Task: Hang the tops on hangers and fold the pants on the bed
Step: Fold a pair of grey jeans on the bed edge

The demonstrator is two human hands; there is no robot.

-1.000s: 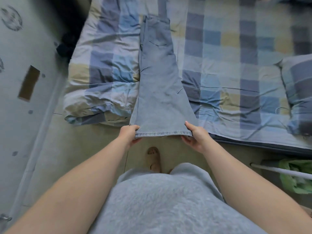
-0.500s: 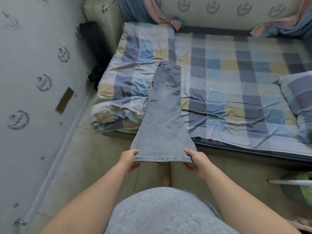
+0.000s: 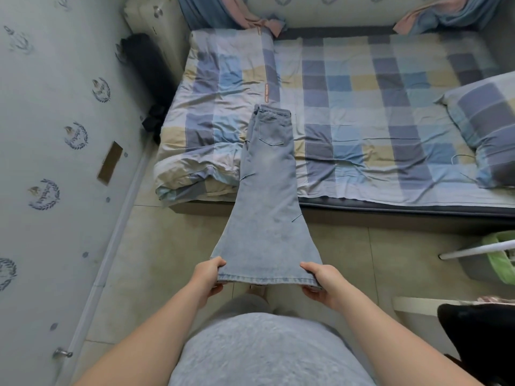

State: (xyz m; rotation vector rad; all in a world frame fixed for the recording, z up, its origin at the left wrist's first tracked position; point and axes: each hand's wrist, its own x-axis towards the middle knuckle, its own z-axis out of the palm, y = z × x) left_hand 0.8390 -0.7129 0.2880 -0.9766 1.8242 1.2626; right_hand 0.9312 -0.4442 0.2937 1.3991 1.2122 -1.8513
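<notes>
A pair of light blue jeans (image 3: pixel 267 207), folded lengthwise, stretches from the bed (image 3: pixel 362 112) out over the floor. The waistband and back pocket lie on the checked sheet near the bed's front edge. The flared hem end hangs in the air in front of me. My left hand (image 3: pixel 207 277) grips the hem's left corner, and my right hand (image 3: pixel 320 282) grips its right corner, thumbs on top. The jeans are pulled fairly taut between the bed and my hands.
A bunched checked duvet (image 3: pixel 211 121) lies on the bed's left part, a pillow (image 3: pixel 487 126) at the right. Pink and blue clothes (image 3: pixel 259 20) sit at the head end. A wall (image 3: pixel 55 162) runs along the left; a white bar (image 3: pixel 473 250), green bag (image 3: pixel 501 257) and black item (image 3: pixel 479 338) are at right.
I have stepped back from the bed, drawing the jeans towards me; more of them now hangs over the floor. Both hands keep their grip on the hem.
</notes>
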